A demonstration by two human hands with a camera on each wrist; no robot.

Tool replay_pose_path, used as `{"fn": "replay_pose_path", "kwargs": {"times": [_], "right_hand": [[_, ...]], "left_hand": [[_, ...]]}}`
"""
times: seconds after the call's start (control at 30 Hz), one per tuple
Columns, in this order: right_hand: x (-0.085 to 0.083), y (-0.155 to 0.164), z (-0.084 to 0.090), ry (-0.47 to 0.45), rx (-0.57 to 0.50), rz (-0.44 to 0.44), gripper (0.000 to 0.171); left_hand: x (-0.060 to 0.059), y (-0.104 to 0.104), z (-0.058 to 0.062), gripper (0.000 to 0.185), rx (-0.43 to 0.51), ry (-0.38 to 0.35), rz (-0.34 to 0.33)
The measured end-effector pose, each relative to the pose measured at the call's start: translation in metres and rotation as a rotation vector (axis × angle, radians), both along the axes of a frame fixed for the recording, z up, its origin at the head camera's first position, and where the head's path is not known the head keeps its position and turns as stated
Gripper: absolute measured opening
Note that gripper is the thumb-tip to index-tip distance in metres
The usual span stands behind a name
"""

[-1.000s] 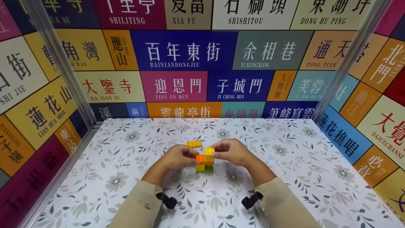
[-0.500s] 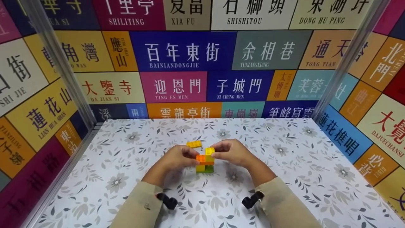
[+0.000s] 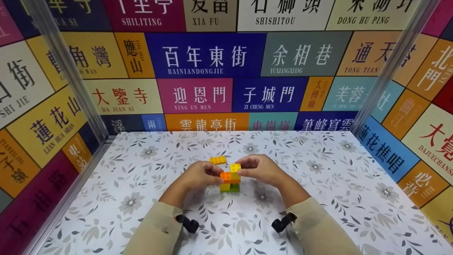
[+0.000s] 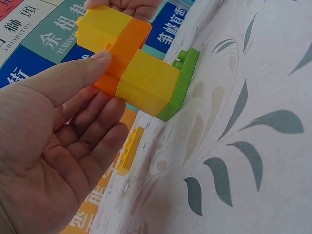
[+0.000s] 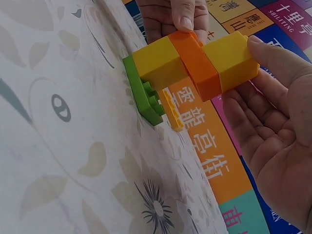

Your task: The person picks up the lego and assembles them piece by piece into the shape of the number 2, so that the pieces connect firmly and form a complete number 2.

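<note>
A small stack of toy building bricks stands on the table between the two hands. At its base is a green plate, with a lower yellow brick on one end of it. Across that lies an orange brick, which my left hand pinches between thumb and fingers at its left end. On the orange brick's right end sits an upper yellow brick. My right hand grips this one by its right side, thumb in front and fingers behind. Some studs of the green plate show uncovered in both wrist views.
A loose flat yellow-orange brick lies on the table behind the stack, near my left hand. The tabletop has a floral cover. Walls with coloured sign panels enclose the back and sides.
</note>
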State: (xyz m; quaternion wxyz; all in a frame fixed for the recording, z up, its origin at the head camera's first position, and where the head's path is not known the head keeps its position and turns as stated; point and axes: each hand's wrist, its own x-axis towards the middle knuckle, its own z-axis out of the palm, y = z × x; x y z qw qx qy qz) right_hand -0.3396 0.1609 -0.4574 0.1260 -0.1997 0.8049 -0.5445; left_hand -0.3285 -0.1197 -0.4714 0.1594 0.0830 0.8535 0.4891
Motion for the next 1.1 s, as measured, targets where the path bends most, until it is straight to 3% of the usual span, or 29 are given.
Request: {"fn": "replay_pose_path", "kwargs": {"times": [0.33,0.53,0.67,0.83,1.1], "right_hand": [[-0.012,0.004,-0.005,-0.014,-0.003,0.016,0.043],[-0.032,0.002,-0.011,-0.087,-0.081,-0.074,0.038],[-0.046,-0.007,-0.015,-0.089,-0.020,-0.123,0.036],[-0.060,-0.020,-0.020,-0.037,0.080,-0.102,0.039],[-0.074,-0.032,-0.026,-0.040,0.117,-0.103,0.045]], "left_hand": [[0.001,0.000,0.000,0.025,0.003,-0.012,0.008],[0.000,0.002,-0.001,0.027,0.002,-0.029,0.017],[0.000,0.001,-0.001,0.027,-0.002,-0.027,0.018],[0.000,0.001,-0.002,0.025,0.007,0.019,-0.009],[0.000,0.000,0.001,0.023,0.008,-0.002,-0.005]]}}
